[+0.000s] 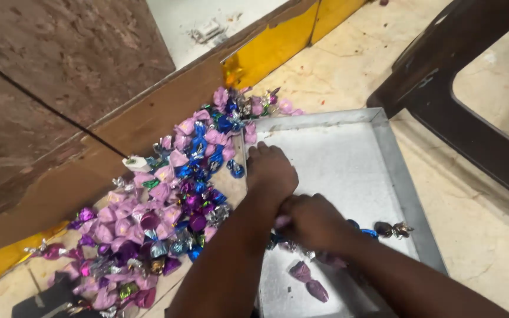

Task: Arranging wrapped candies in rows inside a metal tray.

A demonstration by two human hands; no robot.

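Left hand (270, 169) curled knuckles-up on the tray (349, 159) rim, fingers tucked, grip contents hidden; right hand (313, 222) closed over wrapped sweets (281, 241) inside the tray
Cannot tell whether the left holds anything. Right fist sits just behind the left, touching its wrist; foil ends poke out under it. Loose in the tray: two purple sweets (308, 281) near the right forearm, a dark one (391, 229) and a blue one (367, 232) toward the right wall. Pile (166, 206) of pink, purple and blue sweets lies on the floor left of the tray, against a brown board (148, 126). Dark chair frame (460, 88) stands at upper right
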